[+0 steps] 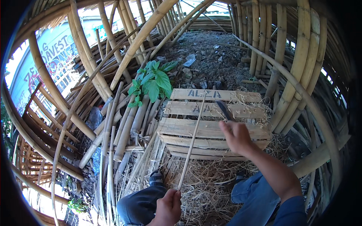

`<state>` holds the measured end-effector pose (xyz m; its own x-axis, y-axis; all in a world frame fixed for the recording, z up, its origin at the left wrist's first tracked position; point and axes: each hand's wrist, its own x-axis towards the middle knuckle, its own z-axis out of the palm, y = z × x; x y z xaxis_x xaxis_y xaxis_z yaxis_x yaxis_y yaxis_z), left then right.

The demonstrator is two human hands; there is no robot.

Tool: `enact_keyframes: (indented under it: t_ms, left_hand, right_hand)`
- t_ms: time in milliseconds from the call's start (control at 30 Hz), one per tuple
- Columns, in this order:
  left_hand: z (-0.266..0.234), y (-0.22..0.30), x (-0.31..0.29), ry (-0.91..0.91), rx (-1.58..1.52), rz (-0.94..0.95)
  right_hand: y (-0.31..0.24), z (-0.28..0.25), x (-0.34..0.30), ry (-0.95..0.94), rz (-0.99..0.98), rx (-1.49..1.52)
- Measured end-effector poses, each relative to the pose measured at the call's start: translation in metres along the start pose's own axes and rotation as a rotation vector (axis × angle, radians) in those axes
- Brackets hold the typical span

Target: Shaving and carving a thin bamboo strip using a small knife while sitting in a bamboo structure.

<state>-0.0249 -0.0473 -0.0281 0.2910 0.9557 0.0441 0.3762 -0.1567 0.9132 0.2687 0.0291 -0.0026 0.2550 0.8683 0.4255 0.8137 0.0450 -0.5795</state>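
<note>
My left hand (168, 208) is closed around the near end of a long, thin bamboo strip (193, 142). The strip slants away from me, and its far end lies over the slats of a wooden crate (184, 126). In my right hand (237, 136) is a knife (224, 110) with a dark blade, pointing up and to the left. The blade is over the crate top, to the right of the strip and apart from it. My right fingers wrap round the handle and hide most of it.
Bamboo shavings (203, 188) cover the ground between my legs and lie on the crate's right side. Cut bamboo poles (126, 132) are piled at the left beside a leafy green plant (152, 81). Upright bamboo posts (301, 56) stand on the right, with rubble ground (211, 56) behind the crate.
</note>
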Motion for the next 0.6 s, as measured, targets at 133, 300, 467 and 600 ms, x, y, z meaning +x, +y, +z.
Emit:
enact_keyframes:
  t_ms: [133,300,467,600]
  left_hand:
    - [0.008,0.001,0.004,0.002,0.01,0.007]
    - [0.012,0.005,0.004,0.069,0.127,0.077]
    - [0.013,0.005,0.002,0.111,0.221,0.147]
    - [0.005,0.015,0.002,0.072,0.174,0.112]
  right_hand:
    - [-0.043,0.026,-0.04,-0.229,-0.393,0.097]
    - [-0.064,0.033,-0.057,-0.178,-0.54,0.008]
    - [-0.053,0.035,-0.049,-0.112,-0.65,-0.108]
    - [-0.032,0.034,-0.034,-0.049,-0.639,-0.24]
